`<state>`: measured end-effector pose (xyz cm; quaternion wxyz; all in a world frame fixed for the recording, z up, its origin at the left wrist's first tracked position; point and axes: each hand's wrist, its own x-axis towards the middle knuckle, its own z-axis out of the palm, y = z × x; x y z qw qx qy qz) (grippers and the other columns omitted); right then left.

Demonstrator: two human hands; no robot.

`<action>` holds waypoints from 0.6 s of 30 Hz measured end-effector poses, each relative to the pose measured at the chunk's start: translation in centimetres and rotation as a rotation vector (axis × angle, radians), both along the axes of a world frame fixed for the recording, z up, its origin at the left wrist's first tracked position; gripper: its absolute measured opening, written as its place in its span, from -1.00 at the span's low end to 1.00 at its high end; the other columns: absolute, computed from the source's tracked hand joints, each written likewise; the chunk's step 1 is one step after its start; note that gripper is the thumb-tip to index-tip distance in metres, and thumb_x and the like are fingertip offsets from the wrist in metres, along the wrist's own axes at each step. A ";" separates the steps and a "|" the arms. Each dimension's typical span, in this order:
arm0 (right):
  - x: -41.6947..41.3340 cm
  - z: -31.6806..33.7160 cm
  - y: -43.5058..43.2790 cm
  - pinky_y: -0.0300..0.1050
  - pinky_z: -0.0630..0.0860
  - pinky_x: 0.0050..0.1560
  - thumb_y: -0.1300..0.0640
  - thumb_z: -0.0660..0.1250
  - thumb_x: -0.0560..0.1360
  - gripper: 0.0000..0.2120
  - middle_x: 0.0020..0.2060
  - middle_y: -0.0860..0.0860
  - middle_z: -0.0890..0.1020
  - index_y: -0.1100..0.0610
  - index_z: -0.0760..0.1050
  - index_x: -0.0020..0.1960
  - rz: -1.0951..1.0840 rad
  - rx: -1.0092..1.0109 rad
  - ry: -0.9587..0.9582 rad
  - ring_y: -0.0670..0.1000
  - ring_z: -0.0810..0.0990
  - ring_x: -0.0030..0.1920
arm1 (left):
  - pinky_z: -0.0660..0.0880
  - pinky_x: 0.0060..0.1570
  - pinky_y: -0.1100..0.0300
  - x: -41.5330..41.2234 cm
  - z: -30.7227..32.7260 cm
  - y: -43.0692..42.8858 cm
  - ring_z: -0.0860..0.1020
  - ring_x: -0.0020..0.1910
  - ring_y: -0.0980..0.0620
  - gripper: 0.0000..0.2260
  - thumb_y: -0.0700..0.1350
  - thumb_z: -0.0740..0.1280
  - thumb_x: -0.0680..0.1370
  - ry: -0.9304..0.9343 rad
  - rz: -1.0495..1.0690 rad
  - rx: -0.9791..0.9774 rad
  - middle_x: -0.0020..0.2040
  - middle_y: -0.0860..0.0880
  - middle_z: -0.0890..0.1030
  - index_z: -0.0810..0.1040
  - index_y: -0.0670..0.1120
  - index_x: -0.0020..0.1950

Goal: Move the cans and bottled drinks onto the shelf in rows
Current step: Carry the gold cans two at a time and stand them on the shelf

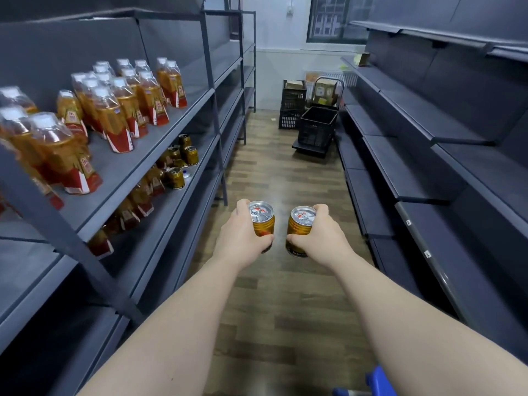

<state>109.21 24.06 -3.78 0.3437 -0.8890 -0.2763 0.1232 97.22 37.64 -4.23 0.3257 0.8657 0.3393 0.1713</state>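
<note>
We hold two gold cans out over the aisle, one in each hand; our left hand (243, 232) wraps the left can (262, 220) from its left side, thumb across the lower front; our right hand (324, 235) grips the right can (298, 228) the same way from its right side. Both cans are upright, near each other but apart, pull-tab tops facing us, above the wooden floor (271, 172). On the left shelf unit (160, 121) the bottled drinks (134, 107) stand in rows, too many and too blurred to count; one level down at least four shelved cans (183, 155) sit beside more bottles. The labels are red and gold, and we cannot read the writing; three black crates (315, 128) stand at the aisle's far end.
</note>
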 end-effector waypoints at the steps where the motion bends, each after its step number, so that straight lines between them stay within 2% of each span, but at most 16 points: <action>1: 1.1 0.1 0.7 0.06 0.57 0.04 -0.05 0.54 0.35 -0.36 0.08 0.01 0.55 0.05 0.23 0.23 0.006 -0.002 0.004 0.09 0.56 0.04 | 0.59 0.08 -0.03 1.0 0.1 0.6 0.54 0.14 -0.05 -0.29 0.04 0.57 0.36 0.002 0.003 -0.007 0.22 0.03 0.51 0.22 0.07 0.35; 6: 6.7 0.6 3.4 0.07 0.58 0.03 -0.07 0.53 0.34 -0.39 0.07 0.00 0.55 -0.01 0.19 0.16 0.040 0.000 0.000 0.09 0.56 0.03 | 0.59 0.06 -0.05 6.5 0.8 3.2 0.55 0.10 -0.05 -0.31 0.03 0.57 0.34 0.001 0.021 -0.019 0.17 0.03 0.52 0.23 0.07 0.31; 13: 13.8 0.9 5.9 0.01 0.57 0.01 -0.06 0.53 0.34 -0.34 0.08 0.00 0.55 0.02 0.22 0.26 0.051 -0.017 -0.001 0.09 0.56 0.03 | 0.59 0.07 -0.05 13.1 0.8 5.8 0.56 0.10 -0.04 -0.32 0.05 0.58 0.34 -0.021 0.032 -0.015 0.18 0.04 0.53 0.23 0.09 0.30; 18: 17.1 0.5 8.7 0.04 0.59 0.00 -0.06 0.53 0.33 -0.38 0.05 -0.01 0.56 0.00 0.22 0.20 0.064 -0.010 0.017 0.08 0.57 0.01 | 0.60 0.05 -0.05 16.7 0.4 8.3 0.57 0.08 -0.04 -0.33 0.05 0.58 0.34 -0.011 0.029 -0.012 0.16 0.05 0.53 0.23 0.12 0.27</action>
